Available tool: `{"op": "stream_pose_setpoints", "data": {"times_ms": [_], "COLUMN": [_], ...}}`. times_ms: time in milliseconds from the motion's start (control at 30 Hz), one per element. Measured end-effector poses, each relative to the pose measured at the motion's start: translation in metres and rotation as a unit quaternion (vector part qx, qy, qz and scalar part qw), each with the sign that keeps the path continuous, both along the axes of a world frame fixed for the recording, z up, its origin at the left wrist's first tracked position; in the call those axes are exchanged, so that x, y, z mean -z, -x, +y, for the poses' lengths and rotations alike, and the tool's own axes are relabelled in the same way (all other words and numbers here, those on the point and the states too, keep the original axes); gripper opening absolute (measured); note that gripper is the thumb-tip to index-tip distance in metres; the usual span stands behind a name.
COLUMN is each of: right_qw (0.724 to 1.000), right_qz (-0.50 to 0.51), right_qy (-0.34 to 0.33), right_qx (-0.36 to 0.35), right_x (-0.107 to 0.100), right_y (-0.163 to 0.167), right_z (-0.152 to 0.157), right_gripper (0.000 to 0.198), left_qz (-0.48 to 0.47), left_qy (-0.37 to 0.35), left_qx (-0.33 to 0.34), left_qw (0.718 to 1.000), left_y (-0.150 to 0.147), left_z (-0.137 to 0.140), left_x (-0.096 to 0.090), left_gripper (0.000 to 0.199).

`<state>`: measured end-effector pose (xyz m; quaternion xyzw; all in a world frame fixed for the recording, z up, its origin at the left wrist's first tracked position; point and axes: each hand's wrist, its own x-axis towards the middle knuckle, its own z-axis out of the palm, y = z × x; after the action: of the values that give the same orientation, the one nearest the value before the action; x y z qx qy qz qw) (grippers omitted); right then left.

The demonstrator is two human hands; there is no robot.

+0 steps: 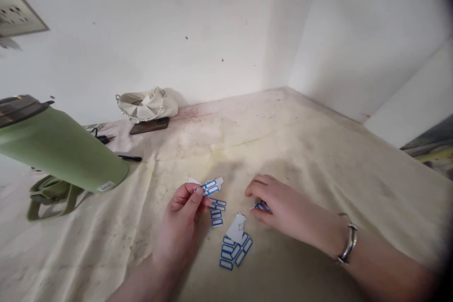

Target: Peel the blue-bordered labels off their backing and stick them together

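My left hand (184, 217) pinches a small sheet of blue-bordered white label stickers (211, 188) between thumb and fingers. A white piece of paper shows just behind these fingers. Below the held sheet, more label stickers (217, 217) lie on the cloth. Between the hands is an overlapping pile of label stickers (231, 251), with a white slip (236, 228) bearing a dark mark on top. My right hand (279, 203), a metal bracelet on its wrist, curves over another bit of blue-bordered labels (262, 205). Its thumb and fingertips are apart, and the palm hides part of those labels.
A green tumbler (67, 146) stands at the left beside a green strap (53, 196). Behind it lie a black pen (130, 157), a dark phone (150, 126) and a cream pouch with a beaded chain (148, 105). A creased, stained cloth (300, 151) covers the table up to the white walls.
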<state>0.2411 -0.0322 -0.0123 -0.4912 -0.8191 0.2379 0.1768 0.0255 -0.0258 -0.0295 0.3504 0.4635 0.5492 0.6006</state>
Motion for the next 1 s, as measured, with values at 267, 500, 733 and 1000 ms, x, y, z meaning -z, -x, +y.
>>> {"op": "stream_pose_setpoints", "data": {"times_ms": [267, 500, 733, 1000], "right_qw": [0.998, 0.996, 0.996, 0.985], "right_qz": [0.046, -0.011, -0.048, 0.119], "right_qy": [-0.031, -0.032, 0.007, 0.112], "right_qx": [-0.027, 0.078, 0.070, 0.059], "right_x": [0.012, 0.016, 0.013, -0.007], "right_y": [0.038, 0.059, 0.074, 0.044], "right_z": [-0.002, 0.013, 0.024, 0.007], "right_gripper": [0.033, 0.020, 0.006, 0.007], "left_qz": [-0.148, -0.161, -0.147, -0.079], "left_qy": [0.032, 0.033, 0.023, 0.010], "left_qx": [-0.047, -0.029, -0.017, 0.005], "left_qw": [0.987, 0.986, 0.989, 0.997], "left_y": [0.012, 0.015, 0.011, 0.008], "left_z": [0.013, 0.015, 0.013, 0.009], "left_x": [-0.004, -0.002, -0.005, -0.002], "left_gripper": [0.009, 0.008, 0.011, 0.011]}}
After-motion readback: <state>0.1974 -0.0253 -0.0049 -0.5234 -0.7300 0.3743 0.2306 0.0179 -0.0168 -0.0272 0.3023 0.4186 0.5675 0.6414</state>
